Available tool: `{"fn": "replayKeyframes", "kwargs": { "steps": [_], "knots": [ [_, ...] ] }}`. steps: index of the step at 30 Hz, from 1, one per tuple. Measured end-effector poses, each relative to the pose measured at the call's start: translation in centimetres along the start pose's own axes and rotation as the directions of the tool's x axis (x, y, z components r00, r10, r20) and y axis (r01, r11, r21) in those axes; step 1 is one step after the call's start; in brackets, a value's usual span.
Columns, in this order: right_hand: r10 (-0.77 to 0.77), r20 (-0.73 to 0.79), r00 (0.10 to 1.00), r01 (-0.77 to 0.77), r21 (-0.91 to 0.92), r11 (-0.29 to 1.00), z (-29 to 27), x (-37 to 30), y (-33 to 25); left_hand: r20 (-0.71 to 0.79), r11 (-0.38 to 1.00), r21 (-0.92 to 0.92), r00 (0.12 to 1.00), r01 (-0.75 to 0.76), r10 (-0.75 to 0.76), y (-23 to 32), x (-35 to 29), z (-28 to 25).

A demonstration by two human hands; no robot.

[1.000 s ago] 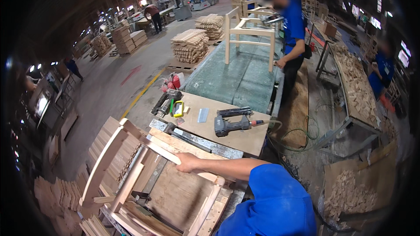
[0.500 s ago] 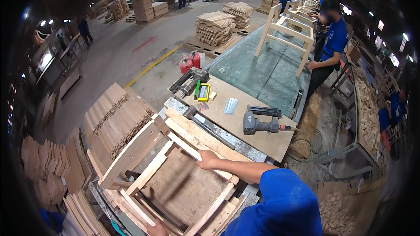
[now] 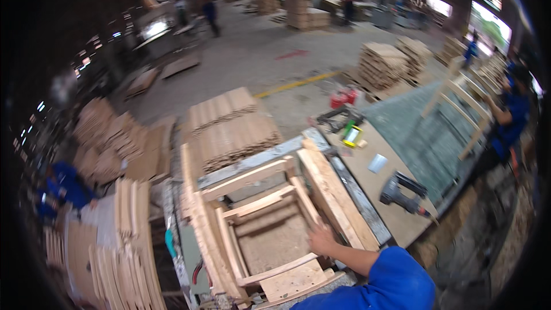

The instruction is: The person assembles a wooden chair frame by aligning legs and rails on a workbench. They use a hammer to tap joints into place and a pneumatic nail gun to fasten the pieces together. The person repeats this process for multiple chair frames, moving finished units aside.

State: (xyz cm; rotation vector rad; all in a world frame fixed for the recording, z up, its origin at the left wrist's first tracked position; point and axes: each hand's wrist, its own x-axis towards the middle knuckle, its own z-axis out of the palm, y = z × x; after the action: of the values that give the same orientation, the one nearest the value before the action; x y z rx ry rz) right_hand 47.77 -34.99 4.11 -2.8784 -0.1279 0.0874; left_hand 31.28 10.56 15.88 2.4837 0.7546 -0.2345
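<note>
A pale wooden chair frame (image 3: 266,206) lies on the bench between two thick wooden beams, the right beam (image 3: 338,201) and the left beam (image 3: 208,241). My right hand (image 3: 322,239) reaches in from the lower right and grips the frame's right-hand rail, its fingers slightly blurred. A flat brown board (image 3: 275,238) shows through the frame's opening. My left hand is out of view.
A nail gun (image 3: 404,192), another nail gun (image 3: 338,116) and a yellow-and-green box (image 3: 352,135) sit on the side board (image 3: 373,181). Slat stacks (image 3: 232,132) stand beyond the bench. A co-worker (image 3: 516,112) handles a chair (image 3: 462,109) at right. Red-handled pliers (image 3: 197,272) lie left.
The view has swung left. The chair frame, tilted before, now sits lower between the beams. My left hand has left the picture; my right hand stays on the right rail.
</note>
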Motion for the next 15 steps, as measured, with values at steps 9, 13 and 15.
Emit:
{"fn": "replayKeyframes", "kwargs": {
  "steps": [9, 13, 15],
  "knots": [
    [-0.04, 0.093, 0.995, 0.042, -0.019, 0.999, 0.9, 1.0, -2.4, 0.057, 0.685, -0.583, 0.863, 0.437, -0.502, -9.2, -13.0, 6.4],
    [-0.072, 0.097, 0.993, 0.063, 0.094, 0.994, 1.9, 0.9, 0.6, 0.365, 0.166, -0.778, 0.652, 0.605, -0.664, -11.6, -23.8, 12.5],
    [-0.093, 0.07, 0.993, 0.07, 0.273, 0.959, 0.6, 3.3, 3.0, 0.472, -0.052, -0.797, 0.565, 0.602, -0.677, -11.6, -26.0, 14.1]
  ]
}}
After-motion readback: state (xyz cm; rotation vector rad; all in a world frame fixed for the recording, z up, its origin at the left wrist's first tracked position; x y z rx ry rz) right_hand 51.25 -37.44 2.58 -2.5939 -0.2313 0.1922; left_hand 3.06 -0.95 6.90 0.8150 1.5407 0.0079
